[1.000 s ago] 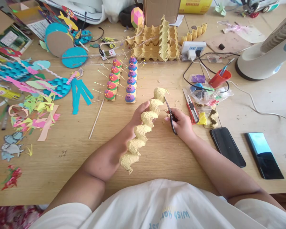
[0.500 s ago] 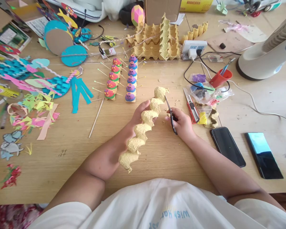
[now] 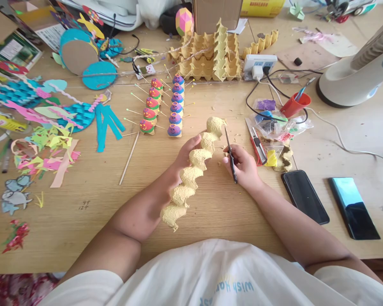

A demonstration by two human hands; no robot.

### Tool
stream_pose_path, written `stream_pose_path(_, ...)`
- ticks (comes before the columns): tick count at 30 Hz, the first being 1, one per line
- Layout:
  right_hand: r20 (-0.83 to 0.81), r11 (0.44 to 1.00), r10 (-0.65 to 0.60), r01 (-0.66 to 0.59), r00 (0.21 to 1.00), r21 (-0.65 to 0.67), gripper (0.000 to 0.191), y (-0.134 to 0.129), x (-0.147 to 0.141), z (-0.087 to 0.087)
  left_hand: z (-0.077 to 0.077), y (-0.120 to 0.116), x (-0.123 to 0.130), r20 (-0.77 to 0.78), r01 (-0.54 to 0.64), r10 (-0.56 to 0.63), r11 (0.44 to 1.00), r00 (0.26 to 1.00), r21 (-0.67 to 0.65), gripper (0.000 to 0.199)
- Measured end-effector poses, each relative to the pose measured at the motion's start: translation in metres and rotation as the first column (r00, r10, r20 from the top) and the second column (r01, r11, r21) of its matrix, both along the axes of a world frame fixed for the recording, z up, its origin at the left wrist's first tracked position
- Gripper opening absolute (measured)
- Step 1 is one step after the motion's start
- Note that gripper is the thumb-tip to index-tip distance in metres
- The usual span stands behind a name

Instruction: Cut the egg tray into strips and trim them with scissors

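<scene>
Near right: two phones [image 3: 305, 196] lie side by side on the wooden table [image 3: 108, 238]. Centre: pale yellow carton strip [image 3: 191, 176], slanting from near left to far right; left hand [image 3: 188, 149] closed on it from the left, near its far end. Right hand [image 3: 245, 166] grips scissors [image 3: 231, 160], tips just beside the strip's far end; contact cannot be told. Right of that hand, a red utility knife [image 3: 258, 144]. Farther, left of centre: two painted carton rows [image 3: 176, 106]. Far: egg trays [image 3: 194, 66].

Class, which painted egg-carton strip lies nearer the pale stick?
The red-and-green strip: its near end sits by the pale stick; the purple-and-blue strip stands farther right.
</scene>
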State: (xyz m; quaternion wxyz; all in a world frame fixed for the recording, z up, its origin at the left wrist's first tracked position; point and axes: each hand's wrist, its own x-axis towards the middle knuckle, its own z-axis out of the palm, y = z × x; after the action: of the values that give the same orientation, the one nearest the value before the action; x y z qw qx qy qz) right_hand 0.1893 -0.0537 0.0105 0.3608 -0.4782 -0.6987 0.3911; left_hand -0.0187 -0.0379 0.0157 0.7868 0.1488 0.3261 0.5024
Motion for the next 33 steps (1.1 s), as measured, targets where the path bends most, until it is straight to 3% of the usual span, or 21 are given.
stream_pose_path(9, -0.095, 0.999, 0.039, -0.040, 0.995, -0.006, 0.052, 0.002, 0.001, 0.001, 0.001, 0.000, -0.004, -0.024, -0.018, 0.020, 0.996, 1.000, 0.084, 0.028)
stream_pose_path(12, -0.065, 0.999, -0.038, 0.038, 0.997, 0.000, 0.049, 0.005, 0.002, -0.001, -0.001, 0.001, -0.006, 0.012, 0.043, -0.045, 0.987, 0.999, 0.156, 0.031)
stream_pose_path(14, 0.030, 0.991, -0.115, 0.112, 0.993, 0.075, 0.044, 0.007, 0.004, -0.002, -0.003, 0.001, -0.008, 0.048, 0.070, -0.081, 0.978, 0.996, 0.199, 0.033)
stream_pose_path(21, 0.241, 0.924, -0.215, 0.117, 0.946, 0.364, 0.029, 0.016, 0.010, -0.003, -0.006, 0.005, -0.007, 0.094, -0.003, 0.005, 1.000, 0.996, -0.019, 0.035)
stream_pose_path(27, 0.310, 0.909, -0.221, 0.080, 0.925, 0.409, 0.025, 0.016, 0.011, -0.002, 0.002, 0.004, -0.003, 0.152, -0.060, 0.073, 0.994, 0.986, -0.089, 0.039)
stream_pose_path(33, 0.309, 0.902, -0.218, 0.070, 0.926, 0.426, 0.023, 0.017, 0.012, -0.004, 0.007, 0.003, 0.000, 0.128, -0.005, 0.017, 0.995, 0.992, -0.098, 0.044)
